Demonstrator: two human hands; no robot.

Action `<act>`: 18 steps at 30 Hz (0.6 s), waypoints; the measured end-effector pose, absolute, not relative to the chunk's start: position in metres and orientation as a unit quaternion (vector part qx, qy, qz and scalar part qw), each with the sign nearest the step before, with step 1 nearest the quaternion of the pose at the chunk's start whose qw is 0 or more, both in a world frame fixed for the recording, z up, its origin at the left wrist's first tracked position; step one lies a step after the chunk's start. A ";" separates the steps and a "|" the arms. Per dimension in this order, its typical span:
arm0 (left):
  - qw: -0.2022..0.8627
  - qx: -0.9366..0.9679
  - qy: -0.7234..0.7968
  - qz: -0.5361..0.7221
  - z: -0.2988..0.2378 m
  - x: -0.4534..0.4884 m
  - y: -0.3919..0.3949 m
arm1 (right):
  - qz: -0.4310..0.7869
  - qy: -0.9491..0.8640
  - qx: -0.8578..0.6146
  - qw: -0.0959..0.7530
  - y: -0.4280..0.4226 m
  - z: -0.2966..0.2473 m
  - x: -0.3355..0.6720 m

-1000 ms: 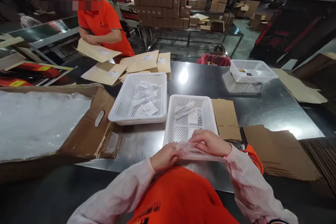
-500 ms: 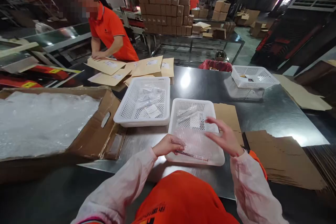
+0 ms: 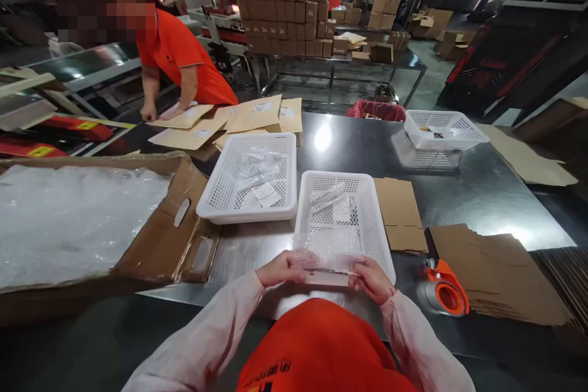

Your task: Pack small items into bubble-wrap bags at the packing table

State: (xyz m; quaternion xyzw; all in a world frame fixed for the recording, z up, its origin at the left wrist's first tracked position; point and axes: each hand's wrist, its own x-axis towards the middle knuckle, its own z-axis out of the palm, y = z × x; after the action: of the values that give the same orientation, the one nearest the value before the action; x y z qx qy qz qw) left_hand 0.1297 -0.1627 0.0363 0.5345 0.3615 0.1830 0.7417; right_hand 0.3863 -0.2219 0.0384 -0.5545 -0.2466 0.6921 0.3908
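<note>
A clear sheet of bubble wrap [image 3: 326, 246] is stretched between my two hands over the near end of a white perforated basket [image 3: 384, 239]. My left hand [image 3: 287, 267] grips its left side, and my right hand [image 3: 371, 278] pinches the right side. Along the near edge of the wrap lies a thin dark strip-like item [image 3: 328, 271], whose kind I cannot make out. Inside the same basket are a narrow clear-wrapped piece [image 3: 327, 197] and a white slip [image 3: 342, 211].
Left of it stands a second white basket [image 3: 214, 205] with clear bags and a label. A carton [image 3: 151, 226] of white packing sheets is farther left. Cardboard [image 3: 496, 275] and an orange tape dispenser [image 3: 445, 294] lie right. A co-worker [image 3: 179, 55] stands beside padded envelopes [image 3: 255, 113].
My right hand has come down and closed on the wrap's right side. My left hand has shifted slightly lower. The tape dispenser has come into view, and the co-worker's hands have moved left.
</note>
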 end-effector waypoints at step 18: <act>0.692 0.617 0.324 0.188 0.019 0.130 -0.178 | 0.660 -0.249 -0.605 0.370 -0.212 0.038 0.376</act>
State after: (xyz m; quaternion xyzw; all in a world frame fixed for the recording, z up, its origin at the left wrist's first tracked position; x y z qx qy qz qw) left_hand 0.1305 -0.1782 0.0191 0.6171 0.3237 0.1880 0.6921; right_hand 0.3757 -0.2118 0.0380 -0.6046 -0.2490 0.6600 0.3698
